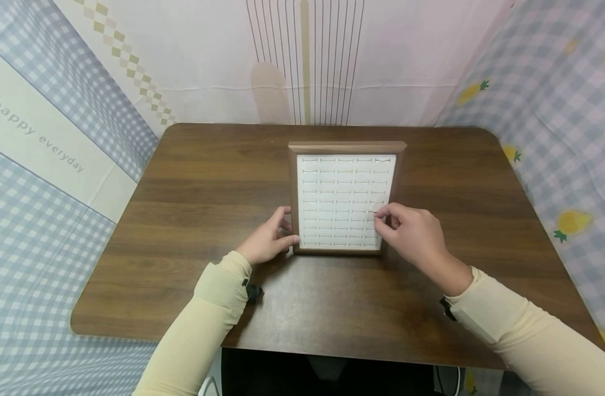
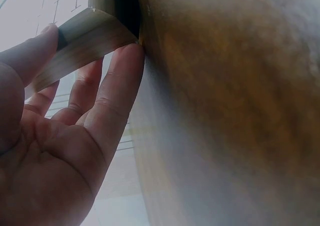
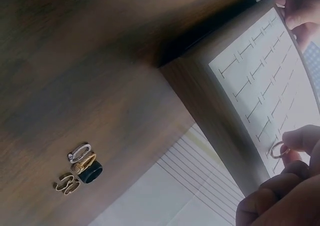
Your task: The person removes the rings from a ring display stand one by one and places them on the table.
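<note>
A wooden-framed ring display board (image 1: 347, 147) stands upright and tilted back on the table, its white panel (image 1: 329, 201) cut with rows of small slots. My left hand (image 1: 268, 240) grips its lower left side, thumb at the front and fingers behind, as the left wrist view shows on the frame's edge (image 2: 90, 41). My right hand (image 1: 417, 234) is at the panel's right column. Between its thumb and index finger it pinches a thin gold-toned ring (image 3: 273, 150), held against or just before a slot; actual contact is unclear.
In the right wrist view several loose rings lie on the table beside the board: a silver ring (image 3: 80, 153), a gold ring (image 3: 84, 163), a black ring (image 3: 91, 173) and open gold-coloured ones (image 3: 67, 184). The brown table (image 1: 208, 181) has patterned cloth around it.
</note>
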A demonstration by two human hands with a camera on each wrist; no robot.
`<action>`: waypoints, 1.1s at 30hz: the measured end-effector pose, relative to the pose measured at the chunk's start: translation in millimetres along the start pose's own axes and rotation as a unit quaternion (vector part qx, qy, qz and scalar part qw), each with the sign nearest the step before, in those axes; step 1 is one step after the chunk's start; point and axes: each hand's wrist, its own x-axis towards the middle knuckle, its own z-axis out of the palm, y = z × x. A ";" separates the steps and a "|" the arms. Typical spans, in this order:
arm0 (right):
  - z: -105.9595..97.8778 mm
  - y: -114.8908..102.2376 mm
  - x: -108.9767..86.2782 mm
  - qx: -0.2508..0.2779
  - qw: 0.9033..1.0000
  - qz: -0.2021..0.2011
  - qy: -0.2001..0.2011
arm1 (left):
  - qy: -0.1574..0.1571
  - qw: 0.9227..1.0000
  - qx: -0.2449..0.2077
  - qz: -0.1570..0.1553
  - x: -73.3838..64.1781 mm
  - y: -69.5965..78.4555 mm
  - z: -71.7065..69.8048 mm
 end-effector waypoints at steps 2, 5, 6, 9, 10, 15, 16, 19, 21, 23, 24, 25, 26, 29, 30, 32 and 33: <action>-0.5 0.1 -0.8 0.000 1.000 -0.004 0.006 | 0.000 1.000 -0.002 -0.001 0.2 -0.1 0.2; -1.6 1.2 -2.2 0.000 1.000 -0.008 0.015 | 0.000 1.000 -0.003 -0.003 -0.1 -0.3 0.4; -2.1 1.9 -2.7 0.000 1.000 -0.007 0.018 | 0.000 1.000 -0.004 -0.003 -0.3 -0.3 0.5; -4.4 4.7 -4.6 -0.003 1.000 -0.002 0.025 | 0.000 1.000 -0.007 -0.004 -0.7 -0.2 0.5; -5.1 5.9 -5.2 -0.004 1.000 0.001 0.027 | -0.001 1.000 -0.009 -0.004 -1.1 -0.1 0.5; -6.6 15.6 -8.7 -0.009 0.999 0.012 0.035 | 0.000 1.000 -0.008 -0.001 -1.0 0.1 0.4; -6.8 17.9 -9.4 -0.010 0.999 0.014 0.037 | 0.000 1.000 -0.007 -0.001 -1.1 0.4 0.3; -8.1 24.3 -11.1 -0.012 0.999 0.018 0.041 | 0.000 1.000 -0.005 -0.001 -1.2 0.7 0.0; -9.9 28.7 -11.8 -0.012 0.999 0.021 0.042 | 0.000 1.000 -0.003 -0.001 -1.0 0.7 -0.1; -11.8 33.0 -12.1 -0.012 0.999 0.027 0.041 | 0.000 1.000 -0.002 0.000 -0.9 0.7 -0.2; -12.9 35.3 -12.1 -0.011 0.999 0.032 0.041 | 0.000 1.000 -0.001 0.001 -0.7 0.7 -0.2; -13.7 37.7 -12.2 -0.010 0.998 0.037 0.040 | 0.000 1.000 -0.001 0.001 -0.6 0.7 -0.2; -14.5 40.2 -12.1 -0.010 0.998 0.043 0.040 | 0.000 1.000 -0.001 0.002 -0.8 0.9 -0.2; -16.3 47.2 -12.3 -0.002 0.997 0.064 0.032 | -0.002 1.000 -0.003 0.002 -1.0 1.6 -0.1; -16.7 49.7 -12.3 0.000 0.997 0.070 0.029 | -0.002 1.000 -0.003 0.002 -1.0 1.7 -0.1; -17.6 55.0 -12.3 0.007 0.996 0.087 0.017 | -0.002 1.000 -0.003 0.002 -1.0 2.2 -0.1; -17.9 57.7 -12.3 0.010 0.995 0.097 0.010 | -0.003 1.000 -0.003 0.001 -1.0 2.5 -0.1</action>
